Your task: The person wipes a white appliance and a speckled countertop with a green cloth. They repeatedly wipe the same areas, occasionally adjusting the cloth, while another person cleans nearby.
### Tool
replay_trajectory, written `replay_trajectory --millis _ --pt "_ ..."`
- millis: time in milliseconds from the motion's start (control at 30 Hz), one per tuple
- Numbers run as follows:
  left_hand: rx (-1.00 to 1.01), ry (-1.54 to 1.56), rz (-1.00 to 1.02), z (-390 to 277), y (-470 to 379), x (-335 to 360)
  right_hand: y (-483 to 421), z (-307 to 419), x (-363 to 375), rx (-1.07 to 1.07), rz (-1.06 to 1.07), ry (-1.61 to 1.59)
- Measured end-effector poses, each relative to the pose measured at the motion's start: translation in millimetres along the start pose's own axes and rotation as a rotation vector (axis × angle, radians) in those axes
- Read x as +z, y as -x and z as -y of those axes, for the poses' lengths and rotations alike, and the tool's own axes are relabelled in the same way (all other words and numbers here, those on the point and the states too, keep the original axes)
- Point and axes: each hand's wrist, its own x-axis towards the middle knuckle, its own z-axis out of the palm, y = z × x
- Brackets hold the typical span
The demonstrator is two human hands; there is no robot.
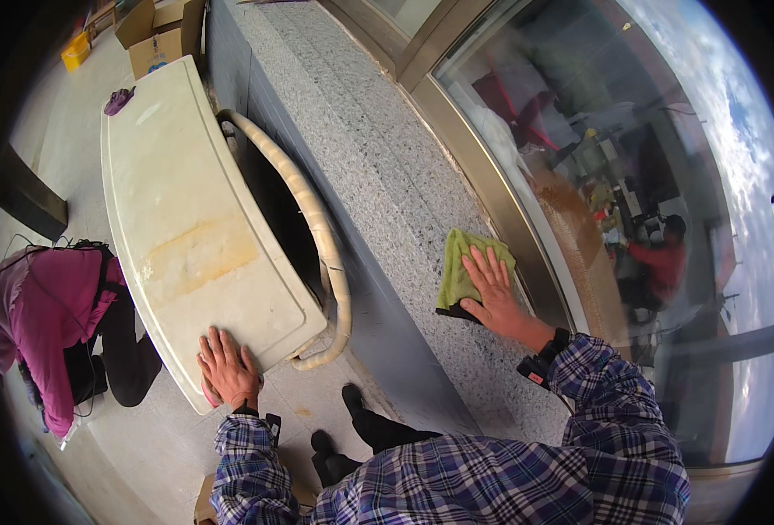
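My right hand lies flat with spread fingers on a green cloth with a dark edge, pressing it to the speckled granite window sill. The cloth reaches close to the metal window frame. My left hand rests palm down near the front corner of the off-white top of an outdoor air-conditioner unit. Something pink shows at the edge below that palm; what it is stays hidden. A yellowish stain marks the casing ahead of my left fingers.
A tape-wrapped pipe bows between unit and wall. A purple glove or cloth lies on the unit's far corner. A person in a pink jacket bends down at left. Beyond are a cardboard box and a yellow bucket. Window glass stands right.
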Motion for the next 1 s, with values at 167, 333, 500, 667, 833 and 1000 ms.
replay_trajectory --millis 167,333,500,667,833,1000 --pt "0.012 -0.032 -0.014 2 -1 3 -124 -16 -10 0.016 -0.106 -0.084" --pt "0.038 -0.052 -0.043 2 2 4 -122 -14 -6 0.008 -0.124 -0.078" --pt "0.036 -0.068 -0.032 1 0 1 40 2 3 -0.006 -0.037 -0.036" --pt "0.04 -0.036 -0.045 1 1 -1 109 2 16 0.084 0.018 -0.056" --pt "0.037 -0.012 -0.06 2 1 2 35 10 7 0.062 -0.053 -0.049" --pt "0.025 -0.015 -0.065 2 1 2 -64 27 -3 -0.11 -0.172 -0.027"
